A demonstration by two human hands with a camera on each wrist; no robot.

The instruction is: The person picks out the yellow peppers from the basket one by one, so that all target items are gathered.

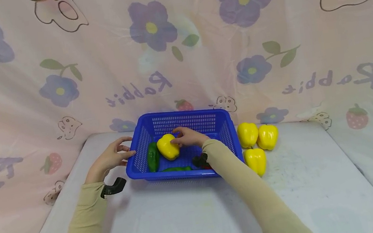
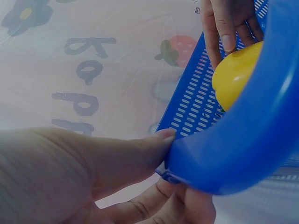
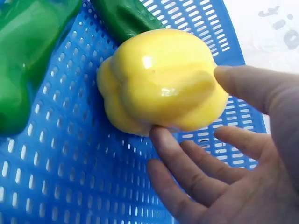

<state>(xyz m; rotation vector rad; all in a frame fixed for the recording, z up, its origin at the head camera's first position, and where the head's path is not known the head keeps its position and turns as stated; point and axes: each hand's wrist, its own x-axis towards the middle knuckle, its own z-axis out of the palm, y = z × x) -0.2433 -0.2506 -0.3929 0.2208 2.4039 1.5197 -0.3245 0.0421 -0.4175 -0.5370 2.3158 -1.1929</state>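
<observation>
A blue plastic basket (image 1: 189, 174) with slotted walls stands on the white table. My left hand (image 1: 111, 159) is at its left rim; in the left wrist view the thumb (image 2: 140, 151) lies on the rim's corner and the fingers curl beneath it. Inside the basket, my right hand (image 1: 189, 136) is at the right side of a yellow bell pepper (image 1: 168, 147). In the right wrist view the thumb tip and one fingertip touch this pepper (image 3: 163, 84), with the other fingers spread loosely. A green pepper (image 1: 153, 157) lies left of it.
Another green pepper (image 1: 177, 169) lies along the basket's near wall. A dark and red item (image 1: 200, 161) is partly hidden by the right sleeve. Right of the basket stand three yellow bell peppers (image 1: 267, 137). A printed curtain (image 1: 200, 62) hangs behind the table (image 1: 186, 220).
</observation>
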